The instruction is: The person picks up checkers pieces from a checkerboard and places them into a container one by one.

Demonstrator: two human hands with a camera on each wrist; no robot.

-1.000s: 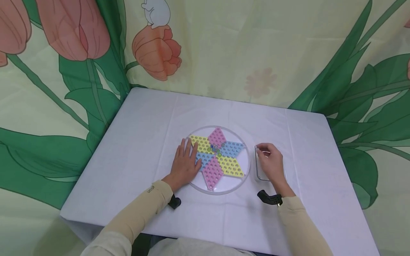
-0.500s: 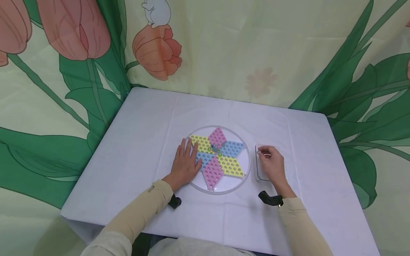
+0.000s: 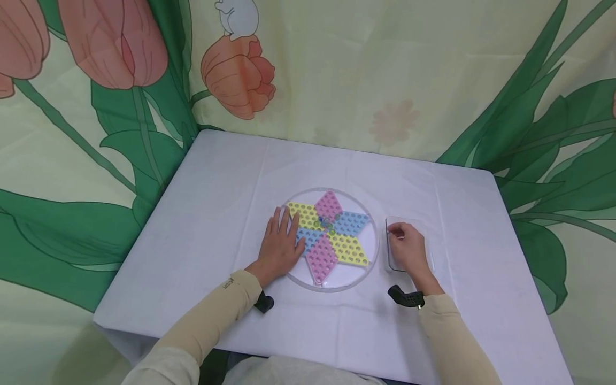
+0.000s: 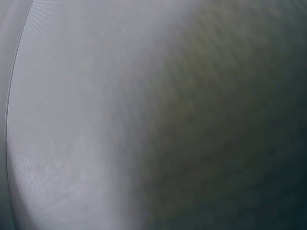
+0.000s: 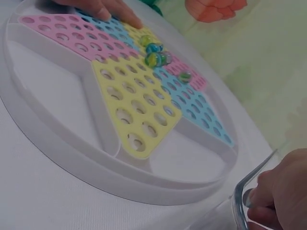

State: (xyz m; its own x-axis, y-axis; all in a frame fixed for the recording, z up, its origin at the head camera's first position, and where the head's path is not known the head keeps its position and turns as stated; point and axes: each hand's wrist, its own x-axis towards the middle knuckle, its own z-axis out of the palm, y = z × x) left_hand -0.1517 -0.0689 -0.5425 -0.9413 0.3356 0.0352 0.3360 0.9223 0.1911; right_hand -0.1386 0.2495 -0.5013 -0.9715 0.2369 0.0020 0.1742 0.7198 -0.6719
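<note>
A round white Chinese checkers board point(image 3: 313, 277) lies on the table, its star made of pink, yellow and blue holed points. Several glass marbles point(image 5: 153, 59) sit near its middle. My left hand point(image 3: 278, 248) rests flat on the board's left side, fingers spread over the yellow and blue parts. To the right of the board stands a clear box point(image 3: 388, 256). My right hand point(image 3: 408, 247) is at this box, fingers curled inside its left wall. In the right wrist view, a small greyish round marble point(image 5: 247, 197) shows at the fingertips, partly hidden by them.
A white cloth covers the table point(image 3: 202, 192), and a tulip-printed curtain point(image 3: 327, 69) hangs behind it. The left wrist view is mostly dark and blurred, with a pale curved edge point(image 4: 9, 72) at its left.
My right hand has lowered slightly at the clear box, its fingertips coming down inside the left wall. The left hand stays in place on the board.
</note>
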